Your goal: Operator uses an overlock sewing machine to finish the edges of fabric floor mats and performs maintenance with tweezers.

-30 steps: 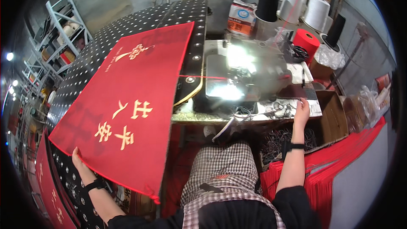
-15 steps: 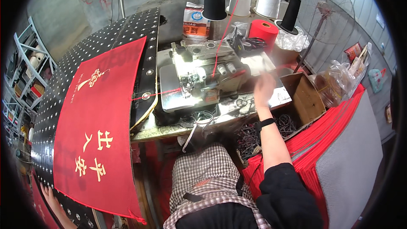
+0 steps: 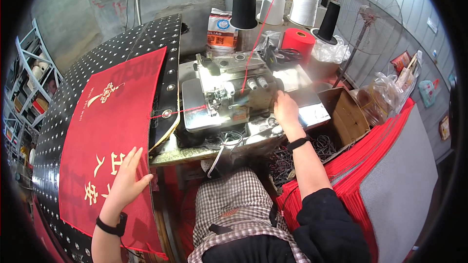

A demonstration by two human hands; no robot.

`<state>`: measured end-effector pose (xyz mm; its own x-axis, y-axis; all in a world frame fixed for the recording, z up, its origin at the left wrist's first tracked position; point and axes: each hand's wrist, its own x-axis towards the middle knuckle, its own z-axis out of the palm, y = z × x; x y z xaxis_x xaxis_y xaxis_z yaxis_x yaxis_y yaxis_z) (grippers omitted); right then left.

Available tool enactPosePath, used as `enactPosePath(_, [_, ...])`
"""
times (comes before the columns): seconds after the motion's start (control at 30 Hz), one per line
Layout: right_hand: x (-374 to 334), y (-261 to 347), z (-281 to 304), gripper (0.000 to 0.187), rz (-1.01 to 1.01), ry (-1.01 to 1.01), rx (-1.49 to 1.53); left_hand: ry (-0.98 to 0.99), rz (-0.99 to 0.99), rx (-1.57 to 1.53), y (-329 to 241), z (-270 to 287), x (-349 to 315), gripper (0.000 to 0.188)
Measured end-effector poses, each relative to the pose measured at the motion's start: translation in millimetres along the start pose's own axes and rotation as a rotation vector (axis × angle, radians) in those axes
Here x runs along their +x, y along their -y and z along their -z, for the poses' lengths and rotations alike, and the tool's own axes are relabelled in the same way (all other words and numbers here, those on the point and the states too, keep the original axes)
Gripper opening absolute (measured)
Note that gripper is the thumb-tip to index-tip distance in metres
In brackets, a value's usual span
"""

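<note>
A red mat (image 3: 114,122) with gold lettering and a knot ornament lies on the black studded table at the left. My left hand (image 3: 126,178) rests palm down near its right edge, fingers stretched out. Red thread (image 3: 187,111) runs from that edge to the needle area of the overlock sewing machine (image 3: 226,75), whose lamp is lit. At the machine's right end, my right hand (image 3: 286,110) has its fingers bent against the dark handwheel (image 3: 278,86); the fingertips are partly hidden.
Thread cones, black (image 3: 243,7), white (image 3: 304,7) and red (image 3: 298,40), stand behind the machine. To the right are a cardboard box (image 3: 348,117), thread scraps (image 3: 321,148), a stack of red-edged grey mats (image 3: 397,180) and a fan (image 3: 368,14).
My left hand has come from the table's lower left edge onto the red mat. My right hand has moved left and nearer, to the machine's handwheel. The view has shifted slightly.
</note>
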<state>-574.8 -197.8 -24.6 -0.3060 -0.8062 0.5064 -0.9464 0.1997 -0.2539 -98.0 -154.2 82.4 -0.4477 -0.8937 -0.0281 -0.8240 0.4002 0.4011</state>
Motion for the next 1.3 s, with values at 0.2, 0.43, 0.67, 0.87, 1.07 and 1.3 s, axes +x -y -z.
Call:
enactPosePath(0.2, [-42,14,9,0.014,-0.076,0.37,0.193,-0.008,0.082,0.124,19,-30,22,0.086])
enactPosePath(0.43, [-73,137,41,0.021,0.18,0.543,0.602,-0.191,-0.026,0.338,38,-54,35,0.059])
enactPosePath(0.67, [-58,247,7,0.03,-0.441,1.042,1.697,-0.24,-0.01,0.311,35,-39,23,0.055])
enactPosePath(0.87, [-30,316,-43,0.029,-0.915,1.11,1.791,-0.258,0.016,0.267,32,-24,21,0.055])
enactPosePath(1.07, [-13,327,-65,0.025,-0.982,1.149,1.885,-0.264,0.036,0.164,28,-17,20,0.058])
enactPosePath(1.3, [-12,329,-66,0.02,-0.811,1.02,1.854,-0.256,0.029,0.164,30,-19,19,0.058])
